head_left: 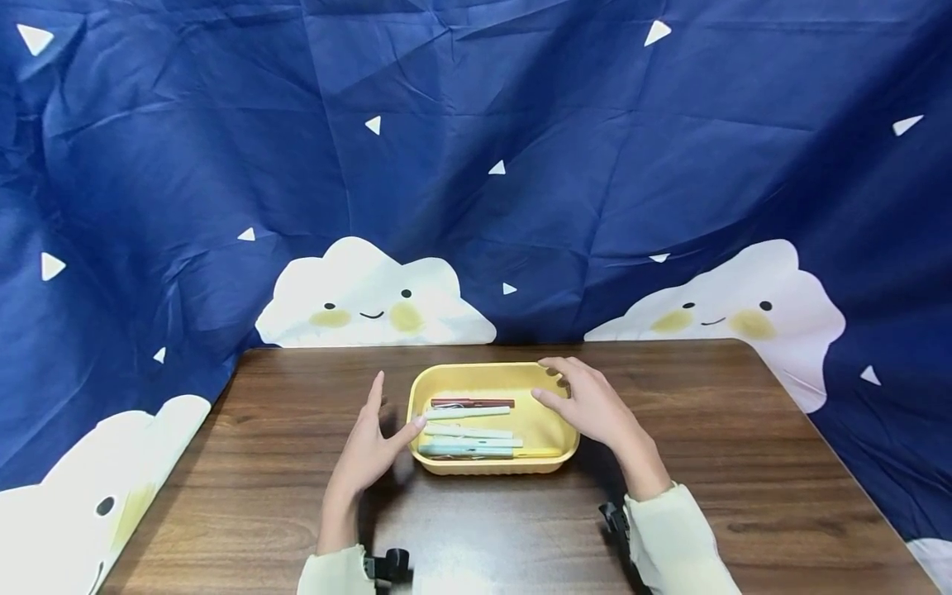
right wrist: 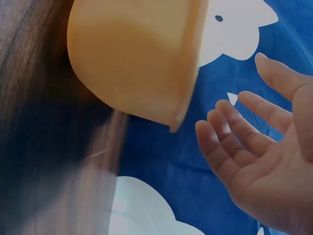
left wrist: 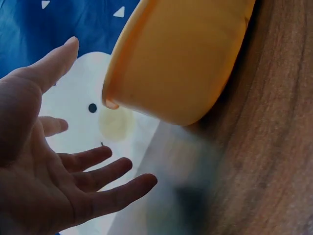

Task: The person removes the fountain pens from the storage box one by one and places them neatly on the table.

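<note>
Clerk: Nearest items?

Checker: Two pale sleeves [head_left: 684, 541], a small black device [head_left: 390, 565] at the left wrist, another at the right. Then the left hand [head_left: 370, 453], fingers spread, thumb well apart from them, holding nothing. Right hand [head_left: 601, 406]: fingers loosely bent, thumb apart from them, likewise holding nothing.

Clerk: Contact with the tray?

Checker: The wrist views show both hands beside it, a gap between. From the head view, the left thumb overlaps the left rim and the right fingers the far right corner.

Clerk: The tray itself?

Checker: One yellow tray [head_left: 494, 468], rounded corners, upright on the table [head_left: 766, 463] between the hands. Long axis left to right, along the table's far edge.

Clerk: Contents, near to far?

Checker: Light blue pen [head_left: 468, 451], pale green pen [head_left: 470, 431], white pen [head_left: 476, 411], dark red pen [head_left: 479, 403]. All roughly parallel to the tray's long axis, mostly in its left part. Which ends are tips: too small to tell. Near-wall count: unclear.

Clerk: Farthest?

Checker: Dark blue cloth [head_left: 446, 190], creased, printed with white triangles and smiling clouds [head_left: 368, 277].
</note>
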Tool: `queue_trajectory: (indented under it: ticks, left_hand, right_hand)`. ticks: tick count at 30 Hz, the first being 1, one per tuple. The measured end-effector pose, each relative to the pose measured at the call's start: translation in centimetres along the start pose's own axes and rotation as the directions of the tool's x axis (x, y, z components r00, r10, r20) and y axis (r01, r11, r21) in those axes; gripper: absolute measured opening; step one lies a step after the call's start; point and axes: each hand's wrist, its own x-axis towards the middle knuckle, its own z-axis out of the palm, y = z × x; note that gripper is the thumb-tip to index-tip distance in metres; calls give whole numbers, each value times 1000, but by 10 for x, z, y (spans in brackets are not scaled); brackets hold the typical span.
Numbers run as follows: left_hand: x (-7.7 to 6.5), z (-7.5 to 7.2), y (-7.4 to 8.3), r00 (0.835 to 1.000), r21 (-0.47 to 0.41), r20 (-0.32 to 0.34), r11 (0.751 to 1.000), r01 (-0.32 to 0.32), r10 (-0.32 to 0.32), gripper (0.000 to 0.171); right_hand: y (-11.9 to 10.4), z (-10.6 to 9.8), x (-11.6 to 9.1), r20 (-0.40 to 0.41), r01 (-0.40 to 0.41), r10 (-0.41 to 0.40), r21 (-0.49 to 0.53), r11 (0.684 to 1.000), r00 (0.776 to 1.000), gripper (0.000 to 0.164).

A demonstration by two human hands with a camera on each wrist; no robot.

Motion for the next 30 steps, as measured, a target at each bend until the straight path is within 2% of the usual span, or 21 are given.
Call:
queue_trajectory:
  ticks: [4, 7, 12, 19, 26, 30]
  left_hand:
    - [3, 2, -4, 998, -111, 37, 993, 46, -43, 102]
    - [5, 2, -6, 993, -194, 82, 976, 97, -83, 100]
    - [6, 2, -8, 981, -275, 146, 947, 167, -131, 99]
    - [10, 2, -9, 975, -322, 176, 928, 185, -133, 94]
    - [13, 4, -9, 974, -305, 201, 938, 166, -107, 90]
    - [13, 6, -10, 974, -315, 205, 935, 164, -102, 89]
  right_hand:
    - [3, 6, 7, 49, -20, 19, 29, 999, 999, 46]
    - [4, 11, 11, 81, -27, 23, 57, 998, 996, 47]
    - [5, 17, 18, 90, -36, 28, 88, 995, 996, 46]
    - [2, 24, 26, 119, -55, 43, 97, 994, 992, 46]
    - [5, 30, 33, 132, -65, 55, 77, 995, 990, 45]
    - [6, 35, 36, 155, -82, 70, 71, 994, 985, 48]
